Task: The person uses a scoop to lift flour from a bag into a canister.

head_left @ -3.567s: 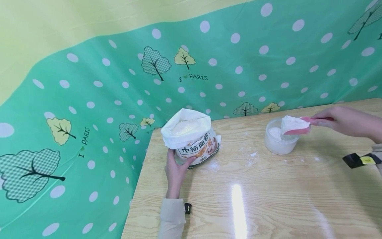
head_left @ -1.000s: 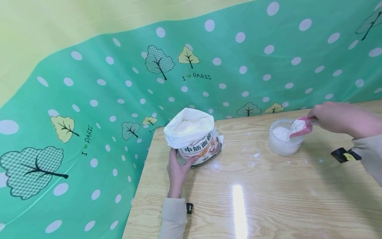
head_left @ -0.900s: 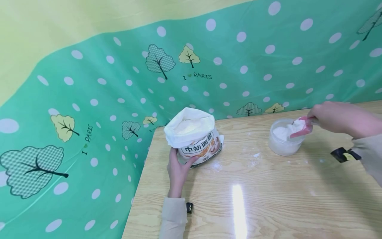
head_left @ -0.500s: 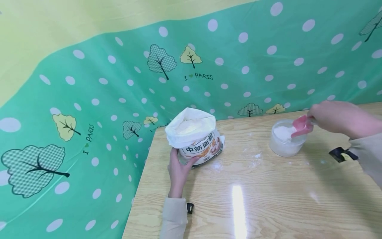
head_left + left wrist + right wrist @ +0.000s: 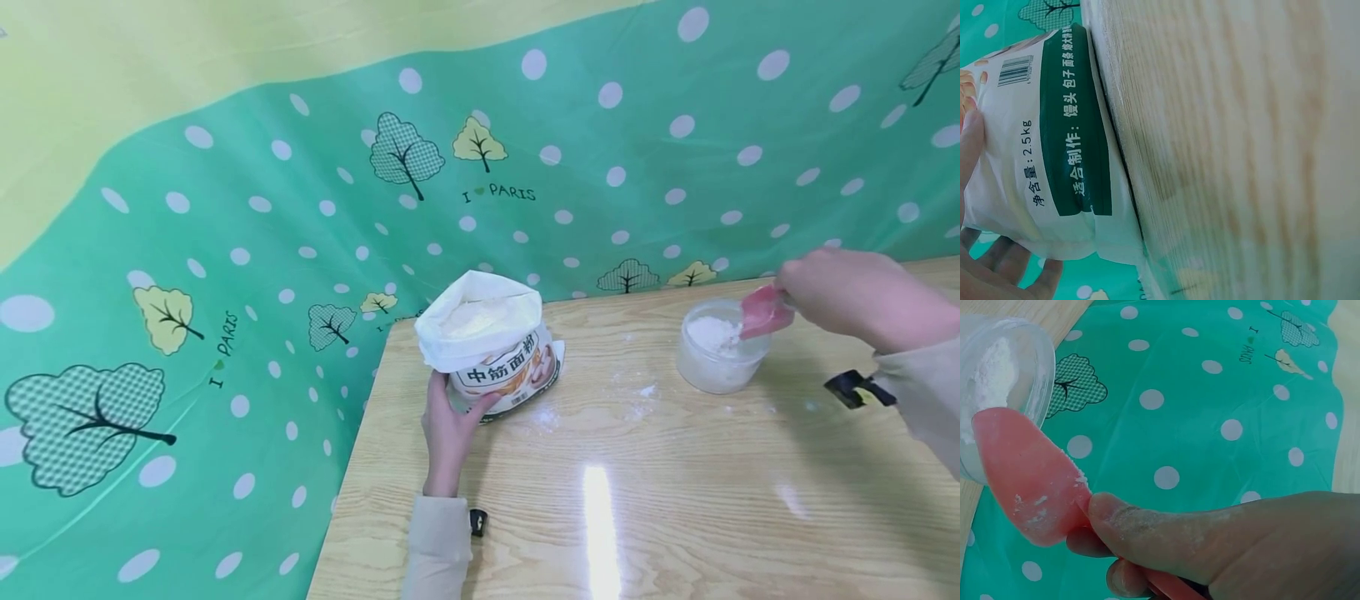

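Head view: your right hand (image 5: 843, 290) grips a pink scoop (image 5: 767, 312), three o'clock; your left hand (image 5: 447, 427) holds a white "中筋面粉" bag (image 5: 487, 346), "2.5kg" in left-wrist view.

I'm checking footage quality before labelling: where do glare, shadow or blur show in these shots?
Head: a bright glare streak on the table, a soft shadow below the right sleeve; left wrist: dim, large print on the bag legible, wood grain blurring toward the right edge; right wrist: dim too, scoop fairly crisp.
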The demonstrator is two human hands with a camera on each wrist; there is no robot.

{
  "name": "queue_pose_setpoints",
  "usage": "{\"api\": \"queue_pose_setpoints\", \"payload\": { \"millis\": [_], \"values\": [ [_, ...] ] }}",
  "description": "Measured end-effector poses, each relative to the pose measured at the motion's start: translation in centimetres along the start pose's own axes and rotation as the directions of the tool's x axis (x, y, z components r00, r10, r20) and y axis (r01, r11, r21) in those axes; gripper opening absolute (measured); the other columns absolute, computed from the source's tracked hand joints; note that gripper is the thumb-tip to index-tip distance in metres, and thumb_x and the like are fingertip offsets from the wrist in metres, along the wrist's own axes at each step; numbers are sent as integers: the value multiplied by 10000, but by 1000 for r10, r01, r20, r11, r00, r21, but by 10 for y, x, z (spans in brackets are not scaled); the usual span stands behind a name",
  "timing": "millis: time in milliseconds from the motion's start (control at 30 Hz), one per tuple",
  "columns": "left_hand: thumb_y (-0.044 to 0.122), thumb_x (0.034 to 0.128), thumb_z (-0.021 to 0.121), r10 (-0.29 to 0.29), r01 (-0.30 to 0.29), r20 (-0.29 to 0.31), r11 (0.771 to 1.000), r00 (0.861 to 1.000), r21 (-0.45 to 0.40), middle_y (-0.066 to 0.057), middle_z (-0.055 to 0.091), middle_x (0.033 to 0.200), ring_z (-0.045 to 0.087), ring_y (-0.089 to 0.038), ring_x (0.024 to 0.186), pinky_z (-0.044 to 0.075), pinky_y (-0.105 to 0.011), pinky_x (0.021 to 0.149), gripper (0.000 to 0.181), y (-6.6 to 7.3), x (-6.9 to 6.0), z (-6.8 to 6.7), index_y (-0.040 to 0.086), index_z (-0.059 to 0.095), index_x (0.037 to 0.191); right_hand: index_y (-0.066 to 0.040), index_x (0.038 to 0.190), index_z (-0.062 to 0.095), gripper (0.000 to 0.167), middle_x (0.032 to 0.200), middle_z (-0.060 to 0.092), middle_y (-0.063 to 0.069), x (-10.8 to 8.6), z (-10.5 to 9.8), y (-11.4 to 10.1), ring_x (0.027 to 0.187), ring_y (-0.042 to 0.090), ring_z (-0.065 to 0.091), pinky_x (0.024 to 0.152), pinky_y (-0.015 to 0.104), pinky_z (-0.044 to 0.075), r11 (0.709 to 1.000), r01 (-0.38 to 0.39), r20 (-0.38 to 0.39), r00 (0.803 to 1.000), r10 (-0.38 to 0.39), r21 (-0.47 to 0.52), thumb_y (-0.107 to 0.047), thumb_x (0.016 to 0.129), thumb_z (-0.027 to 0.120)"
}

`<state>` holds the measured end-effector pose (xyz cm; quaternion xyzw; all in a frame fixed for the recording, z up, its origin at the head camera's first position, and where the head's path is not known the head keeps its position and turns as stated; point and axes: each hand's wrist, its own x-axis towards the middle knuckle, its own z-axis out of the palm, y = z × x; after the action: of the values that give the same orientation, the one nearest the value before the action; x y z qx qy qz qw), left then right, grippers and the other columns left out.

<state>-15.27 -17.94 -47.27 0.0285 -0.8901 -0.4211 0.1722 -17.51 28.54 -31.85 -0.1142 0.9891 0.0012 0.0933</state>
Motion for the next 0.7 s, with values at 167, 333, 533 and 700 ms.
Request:
{"api": "queue_pose_setpoints", "payload": {
  "millis": [167, 333, 533, 700],
  "values": [
    [588, 678, 825, 3, -3, 2, 1000, 1000, 3, 27, 535, 1423, 485, -222, 1350, 398, -483, 1126, 939, 0, 0, 0, 250, 408, 1449, -30, 943, 701, 153, 732, 569, 28, 0, 0, 2, 688, 250, 480, 558, 361, 455, 1000, -11, -8, 1000, 11, -25, 65, 871, 605],
    [577, 680, 832, 2, -2, -4, 1000, 1000, -1, 26, 538, 1420, 487, -233, 1348, 392, -503, 1126, 932, 0, 0, 1, 250, 413, 1446, -21, 954, 707, 200, 718, 548, 20, -1, 0, 2, 660, 236, 465, 539, 347, 421, 1000, 5, -23, 1000, -5, -6, 89, 874, 561],
    [577, 685, 830, -5, 5, -9, 1000, 1000, -2, 32, 543, 1413, 487, -231, 1348, 386, -505, 1128, 924, 1, -1, 1, 256, 415, 1446, -65, 871, 703, 185, 657, 470, 32, -5, 1, 0, 644, 229, 421, 533, 337, 357, 999, 7, -37, 999, -6, 43, 13, 922, 543],
    [575, 680, 833, -7, 7, -7, 1000, 1000, -6, 17, 544, 1414, 488, -243, 1347, 390, -503, 1130, 934, 1, -1, 0, 242, 415, 1447, -41, 881, 721, 175, 602, 434, 26, -8, 6, 2, 580, 200, 411, 526, 316, 335, 998, 39, -59, 998, -36, 51, -19, 946, 560]
  ]
}}
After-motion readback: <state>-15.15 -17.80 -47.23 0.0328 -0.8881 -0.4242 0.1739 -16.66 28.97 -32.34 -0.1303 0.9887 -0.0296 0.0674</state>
